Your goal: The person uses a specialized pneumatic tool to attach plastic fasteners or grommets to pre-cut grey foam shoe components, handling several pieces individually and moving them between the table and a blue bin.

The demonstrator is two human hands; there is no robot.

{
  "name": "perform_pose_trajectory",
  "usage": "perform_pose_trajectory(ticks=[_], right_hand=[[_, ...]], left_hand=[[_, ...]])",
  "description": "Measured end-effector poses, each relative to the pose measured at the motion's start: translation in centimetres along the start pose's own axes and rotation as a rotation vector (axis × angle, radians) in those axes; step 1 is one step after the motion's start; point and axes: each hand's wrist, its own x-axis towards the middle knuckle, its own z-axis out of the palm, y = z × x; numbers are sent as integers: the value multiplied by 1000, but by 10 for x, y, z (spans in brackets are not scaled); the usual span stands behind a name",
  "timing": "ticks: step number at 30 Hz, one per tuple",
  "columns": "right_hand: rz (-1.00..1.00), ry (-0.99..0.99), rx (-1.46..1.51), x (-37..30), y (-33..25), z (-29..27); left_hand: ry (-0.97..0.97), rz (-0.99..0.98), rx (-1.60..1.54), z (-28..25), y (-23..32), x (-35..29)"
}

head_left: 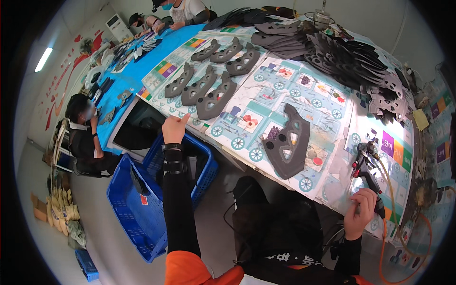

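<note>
My left hand (175,129) is at the table's front edge, fingers bent but apart, with nothing seen in them. Close by it lies the nearest of several dark grey foam-like cut-out pieces (209,108), set out in two rows. One more such piece (292,168), with holes and two black dots, lies alone between my hands. On the right, my right hand (361,213) hovers by the front edge, fingers loosely curled and seemingly holding nothing. Right beside it is a black and red spray gun (366,175) with an orange hose; whether they touch is hard to tell.
Large heaps of grey pieces (342,57) cover the table's far side. Blue plastic crates (137,213) stand below my left arm. The orange hose (382,251) loops off the right side. People sit or stand along a blue-covered table (166,42) at left.
</note>
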Motion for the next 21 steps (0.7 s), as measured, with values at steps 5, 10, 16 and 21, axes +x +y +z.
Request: perform_pose_trajectory(ticks=[5, 10, 16, 21], right_hand=[[-7, 1, 0, -1, 1, 0], [-9, 10, 18, -2, -1, -3], [-16, 32, 33, -3, 0, -2], [-25, 27, 30, -3, -1, -2]], left_hand=[[-438, -428, -585, -4, -3, -2], [-553, -579, -1075, -7, 6, 2], [-320, -690, -1442, 12, 21, 11], [-277, -686, -1680, 29, 16, 10]])
